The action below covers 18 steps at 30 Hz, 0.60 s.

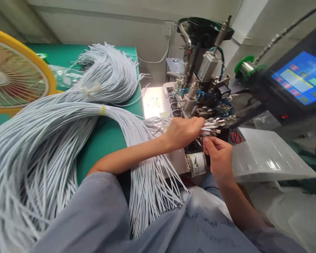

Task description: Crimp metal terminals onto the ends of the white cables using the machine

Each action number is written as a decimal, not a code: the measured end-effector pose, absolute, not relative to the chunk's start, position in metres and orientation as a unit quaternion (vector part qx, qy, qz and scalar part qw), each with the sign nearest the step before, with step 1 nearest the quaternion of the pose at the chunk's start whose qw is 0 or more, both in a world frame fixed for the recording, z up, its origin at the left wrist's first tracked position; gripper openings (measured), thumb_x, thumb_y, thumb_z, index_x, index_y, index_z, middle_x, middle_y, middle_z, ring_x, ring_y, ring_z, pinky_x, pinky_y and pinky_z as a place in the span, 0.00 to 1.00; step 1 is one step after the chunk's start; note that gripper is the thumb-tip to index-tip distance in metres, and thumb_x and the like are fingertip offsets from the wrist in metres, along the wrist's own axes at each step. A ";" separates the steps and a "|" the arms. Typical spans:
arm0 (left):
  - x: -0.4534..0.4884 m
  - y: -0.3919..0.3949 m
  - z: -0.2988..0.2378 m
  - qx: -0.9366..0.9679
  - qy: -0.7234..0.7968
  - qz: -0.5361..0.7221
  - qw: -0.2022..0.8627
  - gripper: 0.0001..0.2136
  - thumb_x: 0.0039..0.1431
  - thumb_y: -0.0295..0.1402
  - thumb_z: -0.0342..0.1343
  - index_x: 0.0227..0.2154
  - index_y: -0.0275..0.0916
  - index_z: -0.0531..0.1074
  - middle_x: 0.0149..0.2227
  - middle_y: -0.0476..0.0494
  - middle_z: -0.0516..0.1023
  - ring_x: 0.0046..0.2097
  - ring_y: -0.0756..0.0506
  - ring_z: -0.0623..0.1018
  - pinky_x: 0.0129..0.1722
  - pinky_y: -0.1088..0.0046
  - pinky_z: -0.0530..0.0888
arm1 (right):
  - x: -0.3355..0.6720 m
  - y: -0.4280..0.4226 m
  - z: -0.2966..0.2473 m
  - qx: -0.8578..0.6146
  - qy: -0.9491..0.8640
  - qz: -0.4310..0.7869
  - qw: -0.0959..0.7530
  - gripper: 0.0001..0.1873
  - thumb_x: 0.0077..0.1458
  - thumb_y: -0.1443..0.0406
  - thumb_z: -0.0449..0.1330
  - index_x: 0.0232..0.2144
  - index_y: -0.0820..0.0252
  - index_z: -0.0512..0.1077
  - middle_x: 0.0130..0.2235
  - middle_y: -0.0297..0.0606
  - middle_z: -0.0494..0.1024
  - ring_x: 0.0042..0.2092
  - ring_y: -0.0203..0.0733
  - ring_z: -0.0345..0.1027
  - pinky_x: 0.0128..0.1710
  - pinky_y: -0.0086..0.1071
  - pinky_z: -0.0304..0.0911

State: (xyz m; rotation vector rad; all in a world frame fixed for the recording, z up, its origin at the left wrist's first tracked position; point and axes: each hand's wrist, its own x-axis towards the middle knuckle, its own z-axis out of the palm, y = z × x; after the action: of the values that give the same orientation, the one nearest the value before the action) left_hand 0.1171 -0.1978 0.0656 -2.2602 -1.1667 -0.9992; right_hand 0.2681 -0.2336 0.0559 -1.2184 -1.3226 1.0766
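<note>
My left hand [185,131] is closed round a small bunch of white cables [210,127], whose stripped or tipped ends stick out to the right of the fist. Just below these ends, my right hand [218,151] has thumb and fingers pinched together; whatever lies between them is too small to make out. Both hands are in front of a machine [197,91] with metal cylinders and blue tubing. A large bundle of white cables [152,182] hangs over the table edge beneath my left forearm, bound with a yellow tie [102,110].
More white cables [110,73] lie on the green table [92,140]. A yellow fan [48,66] stands at the left. On the right are a lit touchscreen [300,79], a translucent plastic tray [274,151] and red-handled scissors [236,137]. A label-covered roll [197,164] sits below the machine.
</note>
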 end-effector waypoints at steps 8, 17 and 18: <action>0.117 -0.199 0.059 -0.829 -0.391 -0.344 0.204 0.13 0.64 0.31 0.41 0.29 0.36 0.68 0.22 0.52 0.71 0.21 0.53 0.69 0.18 0.73 0.55 | 0.279 -0.234 0.031 -0.470 -0.486 0.505 0.536 0.12 0.50 0.57 0.62 0.27 0.62 0.74 0.22 0.32 0.69 0.23 0.31 0.57 0.22 0.26 0.54; 0.068 -0.103 0.127 -0.699 -0.600 -0.375 0.106 0.23 0.70 0.37 0.31 0.22 0.38 0.63 0.17 0.53 0.62 0.25 0.54 0.66 0.23 0.76 0.59 | 0.289 -0.264 -0.048 -0.416 -0.633 0.407 0.510 0.09 0.57 0.65 0.54 0.32 0.60 0.75 0.23 0.34 0.72 0.24 0.37 0.65 0.24 0.30 0.60; 0.053 -0.079 0.136 -0.661 -0.635 -0.385 0.110 0.25 0.70 0.37 0.28 0.20 0.39 0.61 0.17 0.53 0.59 0.26 0.53 0.65 0.24 0.75 0.59 | 0.288 -0.264 -0.055 -0.376 -0.692 0.362 0.499 0.09 0.56 0.67 0.55 0.32 0.60 0.75 0.23 0.36 0.73 0.25 0.38 0.67 0.25 0.31 0.62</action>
State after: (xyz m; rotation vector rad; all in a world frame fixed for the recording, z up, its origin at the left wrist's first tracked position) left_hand 0.0530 -0.0788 0.1358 -1.9412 -1.8662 -1.1321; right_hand 0.2880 -0.2639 -0.0551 -0.9102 -1.6730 0.8755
